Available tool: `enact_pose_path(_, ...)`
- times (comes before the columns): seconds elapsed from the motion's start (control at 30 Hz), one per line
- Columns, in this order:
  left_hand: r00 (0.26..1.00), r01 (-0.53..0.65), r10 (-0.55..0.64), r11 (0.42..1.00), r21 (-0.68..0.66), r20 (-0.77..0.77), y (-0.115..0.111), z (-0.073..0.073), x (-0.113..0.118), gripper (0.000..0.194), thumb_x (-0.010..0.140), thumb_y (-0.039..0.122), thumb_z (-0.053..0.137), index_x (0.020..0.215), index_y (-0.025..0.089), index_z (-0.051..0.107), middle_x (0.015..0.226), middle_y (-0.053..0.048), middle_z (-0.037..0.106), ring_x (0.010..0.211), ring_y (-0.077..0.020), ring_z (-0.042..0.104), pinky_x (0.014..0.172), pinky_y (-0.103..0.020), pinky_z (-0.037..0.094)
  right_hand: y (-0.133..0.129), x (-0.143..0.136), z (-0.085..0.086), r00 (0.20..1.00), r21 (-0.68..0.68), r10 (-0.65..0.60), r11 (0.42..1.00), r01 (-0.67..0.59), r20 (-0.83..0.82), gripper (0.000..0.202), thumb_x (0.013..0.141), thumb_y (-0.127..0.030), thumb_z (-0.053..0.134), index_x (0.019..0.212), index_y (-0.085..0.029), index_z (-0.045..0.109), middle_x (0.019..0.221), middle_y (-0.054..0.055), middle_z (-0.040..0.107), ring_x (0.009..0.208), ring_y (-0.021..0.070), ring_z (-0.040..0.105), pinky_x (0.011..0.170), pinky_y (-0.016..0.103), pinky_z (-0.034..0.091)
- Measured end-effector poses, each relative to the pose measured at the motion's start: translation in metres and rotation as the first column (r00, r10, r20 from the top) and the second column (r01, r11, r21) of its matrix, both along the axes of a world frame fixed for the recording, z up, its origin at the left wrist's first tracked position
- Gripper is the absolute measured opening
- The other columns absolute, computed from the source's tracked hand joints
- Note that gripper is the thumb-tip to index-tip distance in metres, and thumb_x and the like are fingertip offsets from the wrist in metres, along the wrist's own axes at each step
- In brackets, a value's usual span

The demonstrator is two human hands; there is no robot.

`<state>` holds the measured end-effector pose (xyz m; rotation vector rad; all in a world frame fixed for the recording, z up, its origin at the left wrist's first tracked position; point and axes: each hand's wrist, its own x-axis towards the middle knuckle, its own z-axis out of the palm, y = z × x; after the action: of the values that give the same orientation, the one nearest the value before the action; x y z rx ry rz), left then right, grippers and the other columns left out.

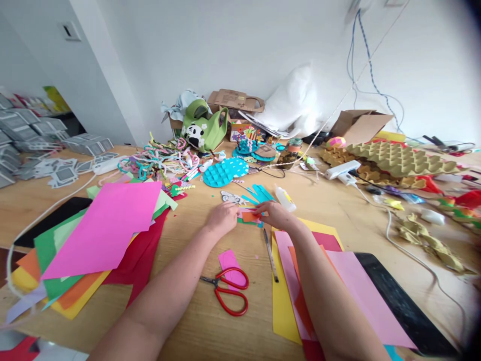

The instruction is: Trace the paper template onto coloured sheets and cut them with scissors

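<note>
Both hands meet over small paper pieces near the middle of the table. My left hand [224, 217] touches the left end of the pieces, its fingers curled together. My right hand [271, 212] has its fingertips pressed together at the right end of a small orange paper [248, 216]. Under the orange piece show pink, green and blue papers. Just behind lie a grey-and-white cutout [233, 198], blue strips [261, 192] and a white glue bottle [285, 199]. Nearer to me are red-handled scissors [231, 291], partly over a pink paper [230, 259], and a pen [270, 255].
Coloured sheets [108, 220] are piled at the left, with more sheets [364, 291] under my right forearm. Behind stand blue discs [225, 172], a tangle of craft strips [161, 160] and a green bag [210, 131]. Egg trays [402, 158] and a white cable [391, 235] lie right.
</note>
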<state>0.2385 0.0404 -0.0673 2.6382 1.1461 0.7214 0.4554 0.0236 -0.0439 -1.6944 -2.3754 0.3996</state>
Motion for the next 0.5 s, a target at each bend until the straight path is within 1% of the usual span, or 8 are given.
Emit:
enact_pose_path(0.13,0.999,-0.039,0.039,0.999,0.01,0.013,0.0,0.0015,-0.0019,0.025,0.075,0.001,0.049,0.076,0.017,0.068,0.082,-0.007,0.069,0.09,-0.0204,0.061,0.084,-0.032,0.049,0.0009,0.0008,-0.001,1.0,-0.013,-0.001,1.0,0.001,0.006,0.03,0.071,-0.01,0.063,0.095,-0.024,0.076,0.112,0.006,0.069,0.108,0.0242,0.06,0.096,0.034,0.043)
enact_pose_path(0.33,0.998,-0.06,0.06,0.998,0.009,0.033,0.0001,0.0015,-0.0031,0.026,0.074,0.0,0.049,0.076,0.018,0.068,0.082,-0.006,0.069,0.088,-0.02,0.061,0.083,-0.032,0.05,0.0006,0.0012,-0.001,1.0,-0.024,0.003,1.0,-0.002,0.009,0.028,0.07,-0.014,0.068,0.094,-0.025,0.075,0.112,0.005,0.069,0.107,0.0239,0.061,0.095,0.034,0.044)
enact_pose_path(0.5,0.996,-0.077,0.077,0.997,0.0,0.049,0.0,0.0024,-0.0051,0.026,0.074,0.0,0.049,0.076,0.017,0.068,0.082,-0.006,0.069,0.088,-0.0203,0.062,0.083,-0.031,0.05,-0.0011,0.0031,0.0021,1.0,-0.026,0.018,1.0,-0.017,0.008,0.033,0.069,-0.022,0.072,0.102,-0.022,0.073,0.115,0.007,0.067,0.109,0.0246,0.06,0.096,0.034,0.044)
